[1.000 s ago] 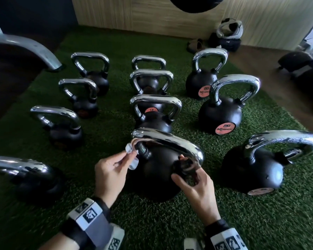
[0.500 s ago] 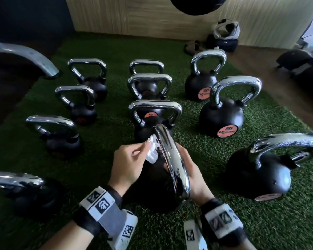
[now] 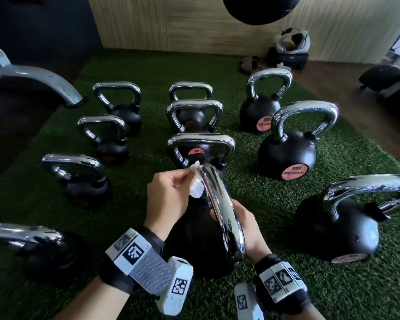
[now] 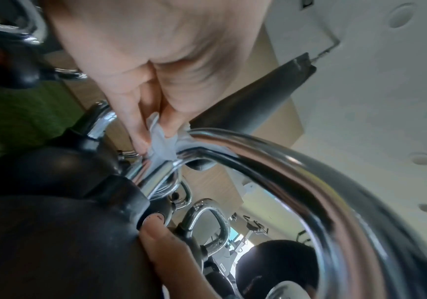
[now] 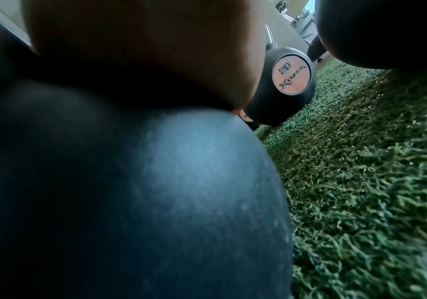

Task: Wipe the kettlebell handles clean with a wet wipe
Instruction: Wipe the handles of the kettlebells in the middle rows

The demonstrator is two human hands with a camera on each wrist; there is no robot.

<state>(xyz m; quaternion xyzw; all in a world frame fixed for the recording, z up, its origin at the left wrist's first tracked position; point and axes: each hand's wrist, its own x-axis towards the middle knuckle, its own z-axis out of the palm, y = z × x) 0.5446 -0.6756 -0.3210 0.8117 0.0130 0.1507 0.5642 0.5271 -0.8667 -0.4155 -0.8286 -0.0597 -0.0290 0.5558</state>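
A person crouches over the nearest kettlebell (image 3: 194,245) on green turf (image 3: 275,199). The left hand (image 3: 169,199) pinches a wet wipe (image 3: 195,190) against the far end of its chrome handle (image 3: 222,213). The right hand (image 3: 245,222) braces the black body, fingers seemingly flat, though mostly hidden. Wiping is underway; next, drag the wipe along the arch.

This is a gym or a fitness room. Many black kettlebells (image 3: 286,151) with chrome handles stand in rows on green artificial turf (image 3: 263,199); some carry round labels with weight numbers. A black ball (image 3: 259,8) hangs at the top of the head view. Behind are a light wooden wall (image 3: 171,21) and dark bags (image 3: 286,57) on the floor.
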